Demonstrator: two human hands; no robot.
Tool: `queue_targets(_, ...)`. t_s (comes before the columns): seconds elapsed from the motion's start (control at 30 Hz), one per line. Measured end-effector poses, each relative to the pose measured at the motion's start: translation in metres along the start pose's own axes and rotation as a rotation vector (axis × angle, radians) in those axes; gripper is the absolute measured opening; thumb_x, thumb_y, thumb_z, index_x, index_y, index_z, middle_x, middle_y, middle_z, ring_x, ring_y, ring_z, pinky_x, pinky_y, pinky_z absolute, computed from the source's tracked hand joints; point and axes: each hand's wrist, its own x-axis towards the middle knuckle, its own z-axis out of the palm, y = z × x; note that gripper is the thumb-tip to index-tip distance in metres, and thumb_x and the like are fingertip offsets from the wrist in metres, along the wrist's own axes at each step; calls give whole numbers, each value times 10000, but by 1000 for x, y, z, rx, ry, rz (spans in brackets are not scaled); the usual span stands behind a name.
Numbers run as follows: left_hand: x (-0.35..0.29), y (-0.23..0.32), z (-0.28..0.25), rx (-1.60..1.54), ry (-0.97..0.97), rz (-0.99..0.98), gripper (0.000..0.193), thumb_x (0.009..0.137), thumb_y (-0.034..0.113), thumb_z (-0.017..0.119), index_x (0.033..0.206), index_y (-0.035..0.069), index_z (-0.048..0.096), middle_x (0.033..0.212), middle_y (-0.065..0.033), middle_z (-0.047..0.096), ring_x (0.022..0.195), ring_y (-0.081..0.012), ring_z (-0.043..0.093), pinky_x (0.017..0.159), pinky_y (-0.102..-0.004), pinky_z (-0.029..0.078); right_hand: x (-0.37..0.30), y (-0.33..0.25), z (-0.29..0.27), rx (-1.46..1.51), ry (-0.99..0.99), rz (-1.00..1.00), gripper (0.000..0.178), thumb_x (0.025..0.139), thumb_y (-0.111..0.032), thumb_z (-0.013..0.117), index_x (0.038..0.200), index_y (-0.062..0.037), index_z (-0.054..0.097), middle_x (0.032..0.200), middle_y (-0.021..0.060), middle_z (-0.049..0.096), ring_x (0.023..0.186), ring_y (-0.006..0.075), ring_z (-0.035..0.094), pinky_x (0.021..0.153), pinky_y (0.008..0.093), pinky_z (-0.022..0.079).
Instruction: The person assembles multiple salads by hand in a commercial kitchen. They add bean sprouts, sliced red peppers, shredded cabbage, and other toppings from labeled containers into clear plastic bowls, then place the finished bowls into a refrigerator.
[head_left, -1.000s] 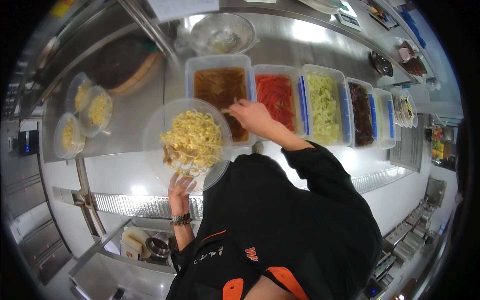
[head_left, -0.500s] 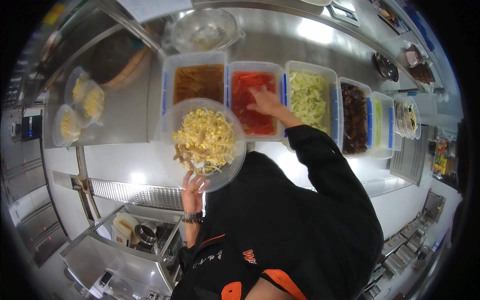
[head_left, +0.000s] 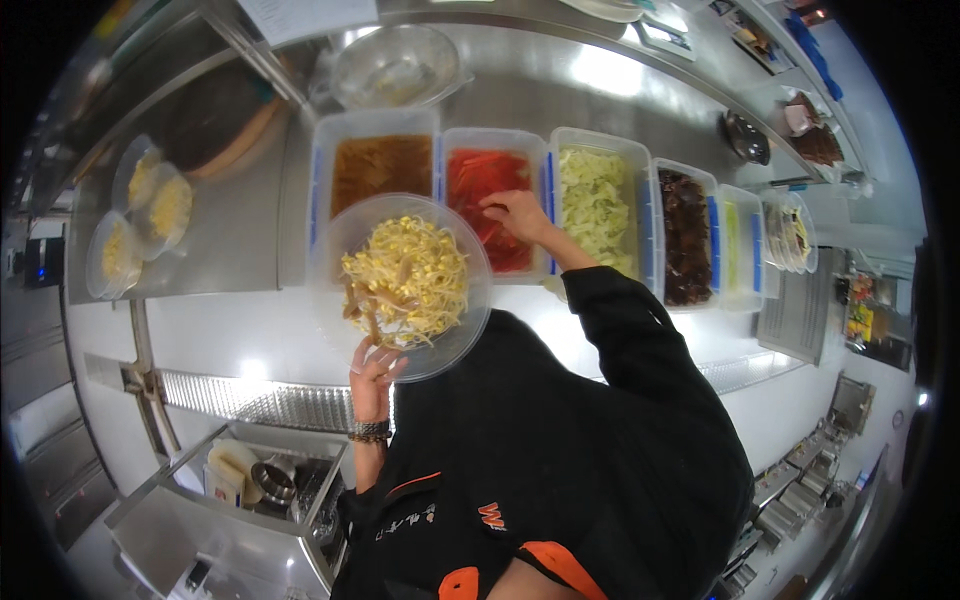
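Note:
My left hand [head_left: 372,375] grips the near rim of a round clear plastic bowl [head_left: 473,290], its thumb and fingers wrapped around the edge. Yellow-headed bean sprouts [head_left: 420,270] fill much of the bowl, with several brown strips [head_left: 362,308] lying among them at the left. My right hand [head_left: 518,215] reaches into a clear tub [head_left: 545,262] of red vegetable strips [head_left: 482,168] in liquid. Its fingers are curled and drawn together at the strips; the fingertips are partly hidden. The bowl overlaps the near corner of the tub of brown strips [head_left: 385,160].
Rightward stand tubs of pale green cut vegetable [head_left: 592,195], dark fungus-like pieces [head_left: 685,235] and light green pieces [head_left: 735,235]. A stack of clear bowls [head_left: 795,235] is at the far right. More portioned bowls [head_left: 165,215] stand left; a large clear bowl [head_left: 395,65] sits behind.
My right hand's spread fingers have curled together over the red strips. My left hand still holds the bowl, while the whole view has shifted slightly.

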Motion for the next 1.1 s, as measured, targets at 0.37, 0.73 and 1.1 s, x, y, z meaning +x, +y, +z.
queue_targets(0.37,25,30,9,124,-93,-63,780,801,-52,525,1528,-68,243,1208,-210,598,1116,-299,634,900,-413,608,-66,-170,-38,232,36,-149,347,883,24,668,1210,-87,703,1312,119,653,1123,276,655,948,376,527)
queue_targets(0.73,34,4,34,113,-199,-88,738,807,-71,506,1510,-45,283,1290,-231,582,1173,-337,626,951,-458,584,-72,-95,-72,-7,224,-177,377,938,-86,663,1314,-106,655,1371,136,615,1204,274,628,946,424,533)
queue_targets(1.1,-1,-50,79,-32,-214,-3,719,827,18,501,1505,-62,277,1344,-308,540,1248,-424,585,1004,-524,562,-102,142,-126,-430,-41,286,1054,720,-460,867,1571,-132,337,1386,324,520,1269,442,543,1038,493,455)
